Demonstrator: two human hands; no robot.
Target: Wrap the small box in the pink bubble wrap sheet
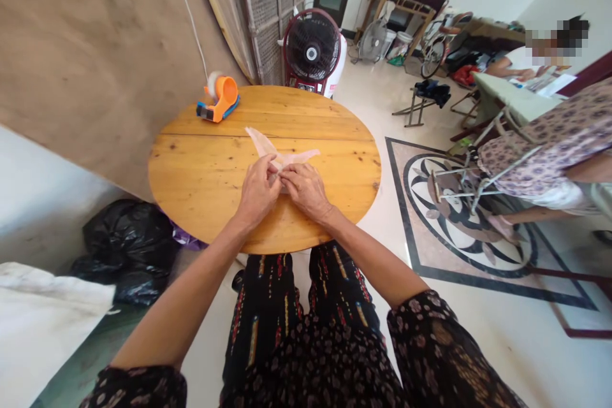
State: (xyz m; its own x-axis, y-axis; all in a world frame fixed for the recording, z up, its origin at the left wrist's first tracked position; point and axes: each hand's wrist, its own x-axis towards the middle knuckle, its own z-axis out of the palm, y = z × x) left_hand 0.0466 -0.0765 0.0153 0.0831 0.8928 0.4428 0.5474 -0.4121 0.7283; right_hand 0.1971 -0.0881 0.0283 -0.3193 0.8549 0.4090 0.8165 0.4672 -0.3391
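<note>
A thin, pale pink, see-through piece of film or bag (264, 143) lies over the wooden table (201, 197), its two pointed ends spreading up left and right. My left hand (261, 188) pinches it near its gathered middle, thumb and fingertips together. Close beside it, almost touching, my right hand (306, 188) has its fingers curled and pressed together on the same gathered part. Both hands cover the lower part of the film, so whether anything is inside it cannot be seen.
An orange tape dispenser (222, 99) stands on the table's far left. Behind the table is a dark red fan (312, 44). Black bags (127, 248) lie on the left floor. At right, a person (526, 115) sits near a green-topped table; another person (514, 64) sits beyond.
</note>
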